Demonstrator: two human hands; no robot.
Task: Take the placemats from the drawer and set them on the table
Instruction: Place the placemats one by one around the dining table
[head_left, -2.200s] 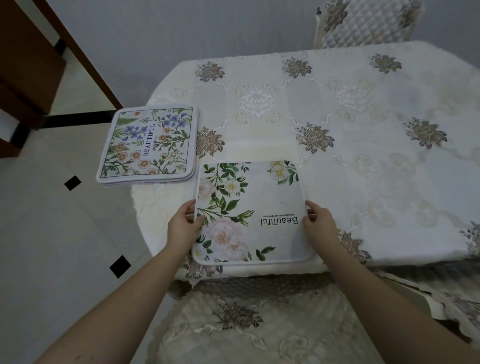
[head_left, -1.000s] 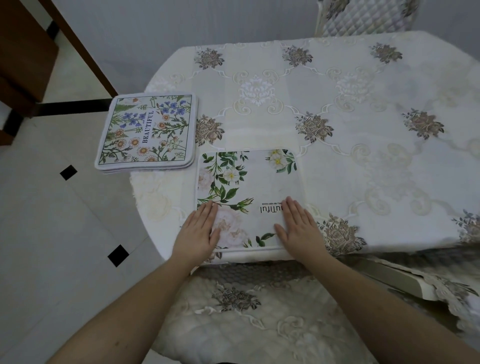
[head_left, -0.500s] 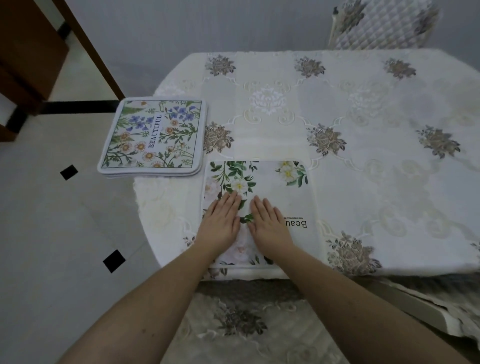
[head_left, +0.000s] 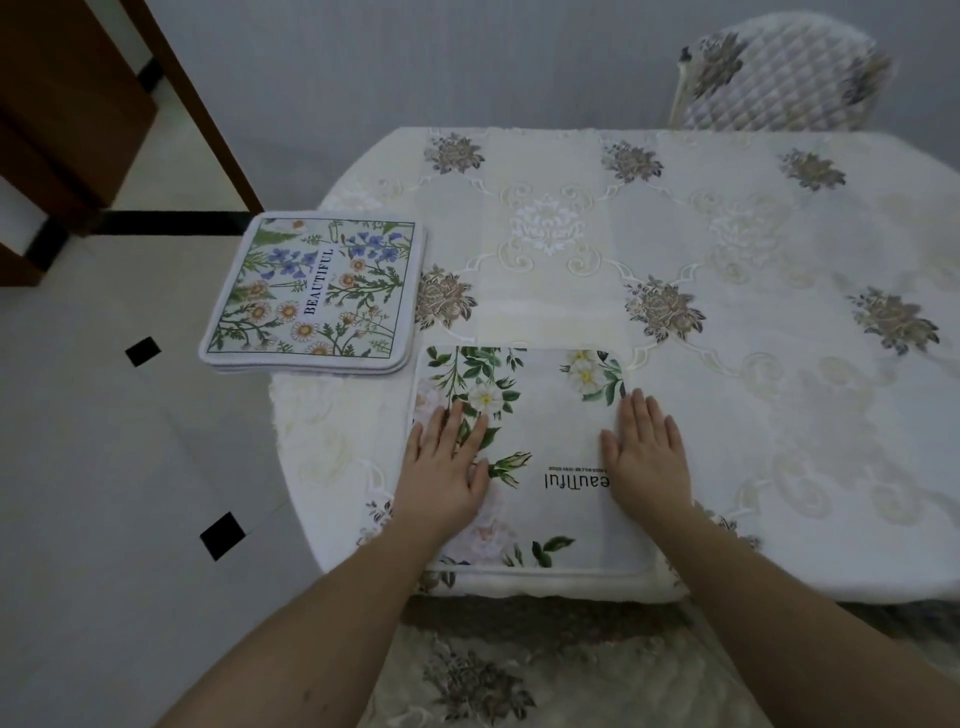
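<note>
The spare placemats (head_left: 311, 293) lie stacked at the desk (head_left: 779, 415) corner, seemingly awaiting placement. Beside them, the left hand (head_left: 447, 478) and right hand (head_left: 647, 457), fingers straight and released, press the white-flowered placemat (head_left: 540, 452) flat at the near edge, likely smoothing it.

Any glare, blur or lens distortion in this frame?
Head view: dim, even light, no glare; soft shadows under the hands, left hand and right hand; placemat print sharp; table edge bows from the wide lens.
</note>
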